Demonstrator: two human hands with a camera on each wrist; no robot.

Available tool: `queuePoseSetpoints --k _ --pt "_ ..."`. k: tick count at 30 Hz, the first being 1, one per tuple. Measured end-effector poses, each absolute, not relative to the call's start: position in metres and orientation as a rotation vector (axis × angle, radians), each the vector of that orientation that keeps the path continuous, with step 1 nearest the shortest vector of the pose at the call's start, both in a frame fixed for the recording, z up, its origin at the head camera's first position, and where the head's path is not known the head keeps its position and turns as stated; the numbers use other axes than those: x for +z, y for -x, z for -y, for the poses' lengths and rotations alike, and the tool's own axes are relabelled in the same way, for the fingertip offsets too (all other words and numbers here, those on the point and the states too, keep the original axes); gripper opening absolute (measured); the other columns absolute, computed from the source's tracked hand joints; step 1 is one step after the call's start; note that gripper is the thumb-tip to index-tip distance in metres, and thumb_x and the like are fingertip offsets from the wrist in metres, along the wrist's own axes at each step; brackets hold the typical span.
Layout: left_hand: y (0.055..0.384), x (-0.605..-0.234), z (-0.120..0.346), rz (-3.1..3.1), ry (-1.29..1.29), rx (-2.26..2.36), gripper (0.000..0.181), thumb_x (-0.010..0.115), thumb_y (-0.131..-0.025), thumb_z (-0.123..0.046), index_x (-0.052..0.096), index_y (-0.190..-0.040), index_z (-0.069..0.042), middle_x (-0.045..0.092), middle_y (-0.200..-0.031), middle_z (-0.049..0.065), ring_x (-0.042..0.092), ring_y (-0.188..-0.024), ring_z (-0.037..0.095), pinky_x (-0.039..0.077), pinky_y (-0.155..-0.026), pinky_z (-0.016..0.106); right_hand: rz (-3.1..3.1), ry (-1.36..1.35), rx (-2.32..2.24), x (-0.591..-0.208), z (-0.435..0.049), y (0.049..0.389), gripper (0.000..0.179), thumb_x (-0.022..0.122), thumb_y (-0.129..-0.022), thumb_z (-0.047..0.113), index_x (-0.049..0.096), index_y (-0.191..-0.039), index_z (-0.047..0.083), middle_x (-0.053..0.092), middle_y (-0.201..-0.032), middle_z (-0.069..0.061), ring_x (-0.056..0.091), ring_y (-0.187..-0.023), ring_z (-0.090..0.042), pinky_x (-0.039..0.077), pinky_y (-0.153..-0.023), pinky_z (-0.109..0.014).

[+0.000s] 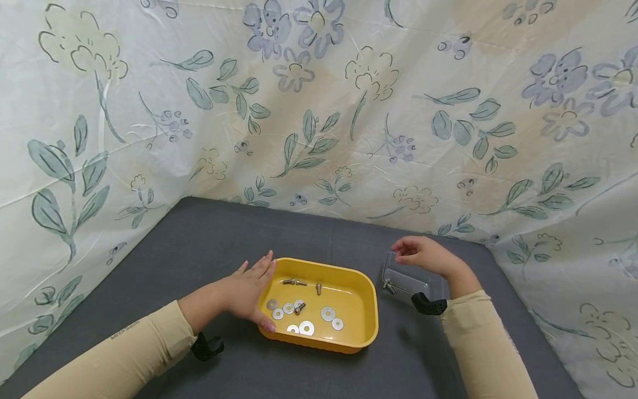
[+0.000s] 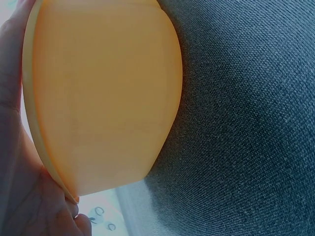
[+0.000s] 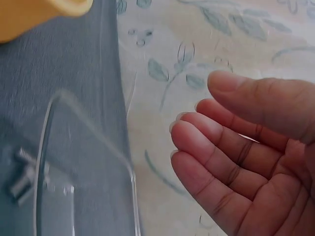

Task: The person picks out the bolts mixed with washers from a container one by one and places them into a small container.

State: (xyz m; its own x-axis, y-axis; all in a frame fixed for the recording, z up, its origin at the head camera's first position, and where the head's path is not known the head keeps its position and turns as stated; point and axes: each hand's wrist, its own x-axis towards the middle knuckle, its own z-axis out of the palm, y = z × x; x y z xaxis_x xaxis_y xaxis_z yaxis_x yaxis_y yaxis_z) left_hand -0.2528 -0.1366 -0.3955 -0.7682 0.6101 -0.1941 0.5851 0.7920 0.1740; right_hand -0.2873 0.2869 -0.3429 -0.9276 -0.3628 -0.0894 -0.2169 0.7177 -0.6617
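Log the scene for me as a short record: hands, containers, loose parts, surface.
Left hand: spread, touching the left rim of the yellow tray
Right hand: near the clear plastic box, fingers loosely curved, nothing visible held
Yellow tray contents: metal screws, flat washers
Clear plastic box contents: metal screws
Surface: dark grey tabletop

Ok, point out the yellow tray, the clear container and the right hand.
Yellow tray (image 1: 343,295): head view, on a bare patch of its floor.
Clear container (image 1: 411,281): head view, on its bare floor.
Right hand (image 1: 430,256): head view, on the back of the hand.
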Motion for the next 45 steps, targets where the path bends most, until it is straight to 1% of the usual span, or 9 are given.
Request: queuePoseSetpoints --k 4,11,14,23,29,32,35,40,45 --pt "0.253 -0.396 0.137 -2.745 -0.937 0.150 0.137 0.052 -0.050 -0.087 0.003 -0.147 -0.004 -0.012 -0.151 0.012 0.000 -0.140 0.026 0.007 -0.108 0.054 -2.708 0.517 -0.986 -0.337 -0.273 0.287 0.026 0.063 -0.087 0.020 0.060 -0.108 0.005 0.062 -0.095 -0.006 0.059 -0.088 -0.024 0.050 -0.079 -0.037" --pt "0.254 -0.396 0.137 -2.745 -0.941 0.147 0.136 0.051 -0.050 -0.087 0.003 -0.147 -0.004 -0.012 -0.152 0.012 0.000 -0.140 0.026 0.007 -0.108 0.055 -2.713 0.653 -0.951 -0.326 -0.244 0.284 0.024 0.064 -0.086 0.018 0.060 -0.108 0.008 0.061 -0.093 -0.004 0.057 -0.085 -0.018 0.050 -0.074 -0.030" --pt "0.254 -0.396 0.137 -2.745 -0.935 0.142 0.136 0.051 -0.050 -0.087 0.002 -0.147 -0.004 -0.012 -0.152 0.012 -0.001 -0.140 0.026 0.007 -0.108 0.054 -2.688 0.676 -0.961 -0.323 -0.231 0.281 0.025 0.064 -0.086 0.017 0.060 -0.109 0.007 0.061 -0.094 -0.004 0.056 -0.084 -0.019 0.050 -0.074 -0.031" --pt "0.254 -0.396 0.136 -2.744 -0.932 0.146 0.135 0.054 -0.052 -0.085 0.003 -0.147 -0.004 -0.012 -0.152 0.012 0.000 -0.140 0.026 0.007 -0.108 0.055 -2.683 0.746 -0.879 -0.324 -0.200 0.283 0.021 0.065 -0.086 0.017 0.061 -0.106 0.013 0.061 -0.090 0.001 0.056 -0.081 -0.016 0.050 -0.074 -0.028" --pt "0.253 -0.396 0.136 -2.747 -0.930 0.151 0.134 0.055 -0.053 -0.084 0.003 -0.147 -0.004 -0.012 -0.152 0.012 0.000 -0.140 0.026 0.007 -0.108 0.054 -2.637 0.848 -0.836 -0.325 -0.181 0.286 0.023 0.065 -0.086 0.021 0.062 -0.107 0.013 0.061 -0.088 0.002 0.057 -0.080 -0.014 0.050 -0.074 -0.026" --pt "0.253 -0.396 0.137 -2.749 -0.932 0.153 0.134 0.055 -0.053 -0.084 0.003 -0.147 -0.004 -0.012 -0.152 0.012 0.000 -0.140 0.026 0.007 -0.108 0.054 -2.618 0.885 -0.806 -0.326 -0.172 0.287 0.023 0.065 -0.086 0.019 0.062 -0.108 0.013 0.060 -0.089 0.003 0.057 -0.079 -0.013 0.049 -0.073 -0.025" --pt "0.253 -0.396 0.137 -2.751 -0.932 0.158 0.134 0.056 -0.053 -0.084 0.003 -0.147 -0.004 -0.011 -0.152 0.012 0.000 -0.140 0.026 0.007 -0.108 0.054 -2.593 0.906 -0.784 -0.329 -0.163 0.287 0.023 0.064 -0.086 0.016 0.062 -0.109 0.013 0.061 -0.091 0.002 0.057 -0.080 -0.013 0.049 -0.073 -0.024" --pt "0.253 -0.396 0.137 -2.748 -0.934 0.158 0.133 0.056 -0.054 -0.083 0.003 -0.147 -0.004 -0.011 -0.152 0.012 0.000 -0.140 0.026 0.007 -0.108 0.054 -2.544 0.934 -0.756 -0.339 -0.150 0.287 0.026 0.063 -0.087 0.013 0.061 -0.112 0.007 0.062 -0.099 -0.004 0.058 -0.085 -0.011 0.049 -0.076 -0.024" --pt "0.253 -0.396 0.137 -2.751 -0.941 0.144 0.134 0.054 -0.053 -0.085 0.002 -0.147 -0.004 -0.011 -0.152 0.013 0.000 -0.140 0.026 0.008 -0.108 0.054 -2.496 0.971 -0.761 -0.350 -0.139 0.287 0.028 0.062 -0.087 0.011 0.060 -0.114 0.003 0.063 -0.102 -0.009 0.058 -0.087 -0.011 0.048 -0.078 -0.023"
